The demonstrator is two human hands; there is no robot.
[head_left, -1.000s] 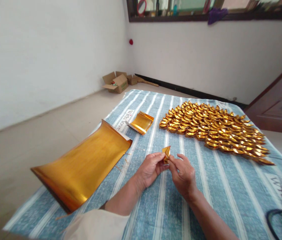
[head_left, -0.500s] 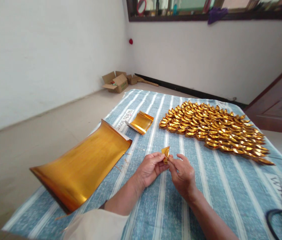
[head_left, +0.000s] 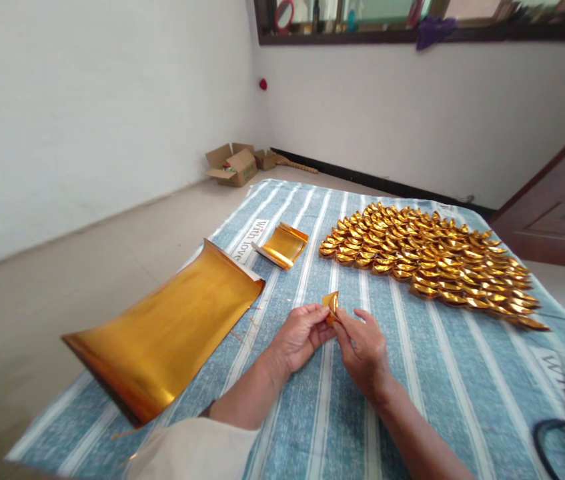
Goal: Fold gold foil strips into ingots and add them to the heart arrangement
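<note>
Barely shifted, both hands' grip pinches the folded gold paper [head_left: 331, 303] above the "With love" cloth [head_left: 255, 233].

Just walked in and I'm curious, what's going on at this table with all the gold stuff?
A person is pinching a small folded gold paper piece between the left hand and right hand, above a blue striped cloth. A big spread of folded gold pieces lies ahead on the right; a large gold sheet and a small stack of gold squares lie to the left.
</note>
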